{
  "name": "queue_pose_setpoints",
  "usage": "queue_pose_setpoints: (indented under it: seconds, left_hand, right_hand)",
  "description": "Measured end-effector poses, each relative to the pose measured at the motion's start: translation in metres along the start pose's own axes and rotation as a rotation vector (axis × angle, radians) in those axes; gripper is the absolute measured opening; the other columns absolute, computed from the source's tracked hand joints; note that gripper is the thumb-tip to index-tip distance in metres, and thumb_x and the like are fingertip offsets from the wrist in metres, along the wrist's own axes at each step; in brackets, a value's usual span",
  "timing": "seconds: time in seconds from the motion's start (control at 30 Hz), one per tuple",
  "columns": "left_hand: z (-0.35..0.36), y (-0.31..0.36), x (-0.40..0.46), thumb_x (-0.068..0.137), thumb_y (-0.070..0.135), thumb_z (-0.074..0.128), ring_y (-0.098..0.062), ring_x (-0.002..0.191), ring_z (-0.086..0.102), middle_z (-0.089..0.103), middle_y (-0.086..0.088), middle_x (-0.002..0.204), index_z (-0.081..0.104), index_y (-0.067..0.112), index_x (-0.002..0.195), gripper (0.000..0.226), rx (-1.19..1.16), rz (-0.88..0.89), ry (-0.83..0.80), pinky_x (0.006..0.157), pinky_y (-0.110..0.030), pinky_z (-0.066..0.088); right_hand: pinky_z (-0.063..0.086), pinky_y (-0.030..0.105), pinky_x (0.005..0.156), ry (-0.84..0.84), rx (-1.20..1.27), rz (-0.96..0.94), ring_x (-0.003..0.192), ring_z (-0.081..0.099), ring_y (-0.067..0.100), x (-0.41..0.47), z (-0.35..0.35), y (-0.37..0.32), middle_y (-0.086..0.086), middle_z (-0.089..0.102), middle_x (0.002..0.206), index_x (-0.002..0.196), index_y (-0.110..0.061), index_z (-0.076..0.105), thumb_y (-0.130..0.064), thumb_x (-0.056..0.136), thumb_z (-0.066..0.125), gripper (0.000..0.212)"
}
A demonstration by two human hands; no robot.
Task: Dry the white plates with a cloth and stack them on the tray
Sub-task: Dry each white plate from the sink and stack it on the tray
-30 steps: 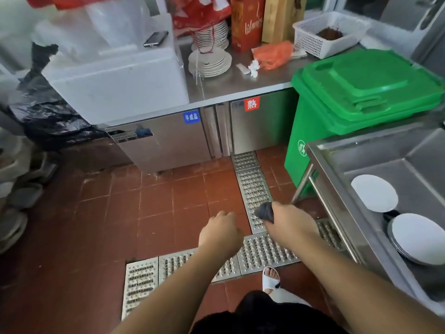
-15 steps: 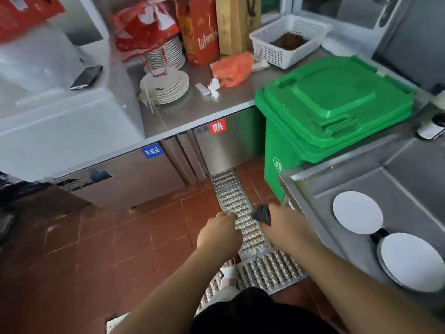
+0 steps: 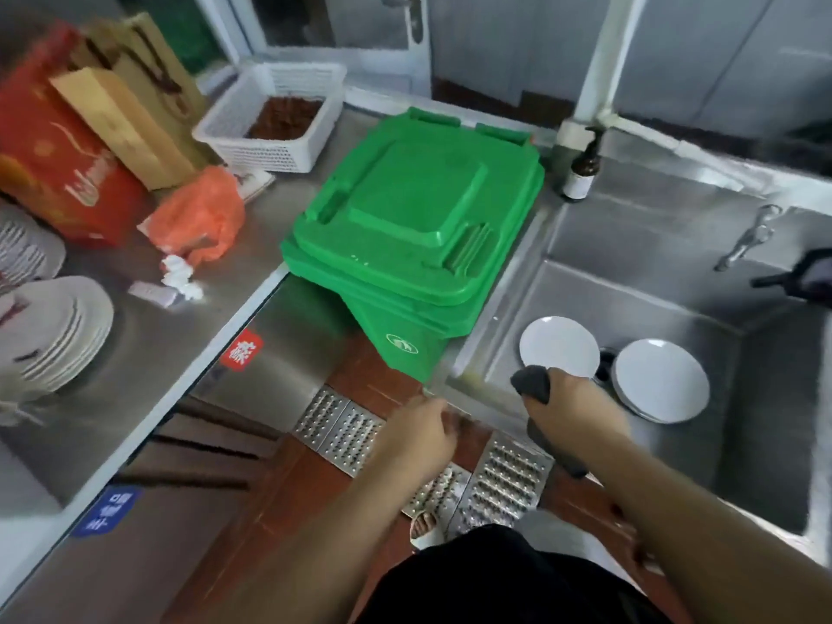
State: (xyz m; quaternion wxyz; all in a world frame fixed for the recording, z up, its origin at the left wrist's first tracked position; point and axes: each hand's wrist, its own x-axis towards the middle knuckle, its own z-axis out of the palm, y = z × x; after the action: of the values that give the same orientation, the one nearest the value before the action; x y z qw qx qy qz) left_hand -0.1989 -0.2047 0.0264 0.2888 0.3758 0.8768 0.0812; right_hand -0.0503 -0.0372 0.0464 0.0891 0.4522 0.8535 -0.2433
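Head view: the right hand (image 3: 574, 400) grips a dark grey cloth (image 3: 533, 382) — one end bunched above the fist, the other hanging below it — over the near rim of the steel sink (image 3: 675, 286). In the sink lie a single white plate (image 3: 558, 346), partly hidden by the cloth, and just right of it a small stack of white plates (image 3: 659, 378). The left hand (image 3: 416, 432) hovers above the floor grate (image 3: 342, 427), fingers curled and holding nothing. A green bin (image 3: 405, 227) stands between the sink and the table (image 3: 148, 353) — which carries stacked plates (image 3: 54, 331), an orange bag (image 3: 198, 216) and a white basket (image 3: 274, 121).
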Motion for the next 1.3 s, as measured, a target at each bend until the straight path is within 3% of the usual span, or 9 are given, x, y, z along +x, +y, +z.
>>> queue_pose_setpoints:
  seconds: [0.2,0.33,0.47,0.63,0.83,1.0,1.17,1.23,1.3]
  left_hand:
    - [0.011,0.044,0.058,0.102,0.029,0.059,0.002,0.061,0.06,0.065,0.009,0.132,0.058,0.027,0.142,0.04,0.084,0.154,-0.152,0.04,-0.013,0.037]
    - [0.016,0.086,0.096,0.103,0.031,0.055,-0.002,0.072,0.058,0.066,0.004,0.131,0.062,0.027,0.132,0.031,0.145,0.194,-0.181,0.058,-0.021,0.048]
    - [0.028,0.131,0.13,0.101,0.031,0.055,-0.017,0.112,0.066,0.059,0.003,0.148,0.055,0.027,0.146,0.045,0.178,0.181,-0.245,0.087,-0.032,0.053]
    - [0.053,0.177,0.176,0.101,0.033,0.055,-0.023,0.101,0.072,0.059,0.0,0.149,0.055,0.028,0.147,0.046,0.201,0.13,-0.292,0.088,-0.04,0.061]
    - [0.095,0.19,0.231,0.101,0.034,0.05,-0.03,0.125,0.062,0.06,-0.002,0.146,0.057,0.027,0.139,0.039,0.259,0.059,-0.435,0.088,-0.032,0.047]
    - [0.137,0.184,0.284,0.102,0.037,0.051,-0.028,0.127,0.06,0.061,0.001,0.145,0.058,0.028,0.141,0.04,0.217,0.0,-0.525,0.096,-0.033,0.048]
    - [0.183,0.164,0.333,0.101,0.032,0.059,-0.028,0.122,0.065,0.065,-0.005,0.141,0.062,0.02,0.142,0.043,0.044,-0.182,-0.531,0.099,-0.03,0.05]
    - [0.2,0.157,0.349,0.101,0.027,0.061,-0.026,0.108,0.068,0.07,-0.008,0.13,0.07,0.017,0.129,0.031,-0.064,-0.278,-0.489,0.088,-0.028,0.05]
    - [0.217,0.151,0.362,0.101,0.026,0.063,-0.024,0.091,0.068,0.073,-0.01,0.112,0.071,0.02,0.095,0.012,-0.211,-0.399,-0.423,0.081,-0.03,0.052]
  right_hand:
    - [0.059,0.039,0.068,0.048,0.16,0.243,0.074,0.069,0.031,0.009,-0.02,0.06,0.002,0.073,0.082,0.103,-0.028,0.067,-0.046,0.103,0.043,0.029]
    - [0.046,0.027,0.045,0.108,0.265,0.33,0.048,0.064,0.023,0.023,-0.034,0.098,-0.01,0.063,0.05,0.095,-0.048,0.062,-0.036,0.104,0.045,0.023]
    - [0.061,0.036,0.058,0.043,0.319,0.374,0.049,0.069,0.023,0.042,-0.047,0.135,-0.002,0.071,0.057,0.108,-0.044,0.065,-0.032,0.106,0.035,0.033]
    - [0.063,0.042,0.067,0.016,0.371,0.368,0.063,0.069,0.025,0.084,-0.049,0.176,-0.001,0.073,0.075,0.117,-0.04,0.067,-0.036,0.109,0.034,0.034]
    - [0.062,0.049,0.081,-0.045,0.488,0.549,0.077,0.069,0.032,0.127,-0.02,0.212,0.01,0.073,0.081,0.097,-0.016,0.067,-0.038,0.109,0.037,0.039]
    - [0.049,0.04,0.04,-0.106,0.648,0.686,0.039,0.051,0.029,0.152,0.016,0.231,0.014,0.064,0.052,0.072,-0.017,0.059,-0.03,0.097,0.033,0.039]
    - [0.041,0.022,0.042,-0.083,0.679,0.891,0.037,0.051,0.021,0.177,0.061,0.249,0.001,0.065,0.047,0.08,-0.007,0.06,-0.036,0.098,0.039,0.04]
    - [0.041,0.027,0.041,-0.112,0.764,0.939,0.036,0.05,0.025,0.187,0.079,0.253,0.008,0.067,0.051,0.079,-0.007,0.058,-0.038,0.091,0.037,0.04]
    - [0.038,0.027,0.037,-0.099,0.791,0.975,0.035,0.046,0.024,0.197,0.096,0.258,0.01,0.068,0.054,0.08,-0.009,0.057,-0.041,0.087,0.036,0.039]
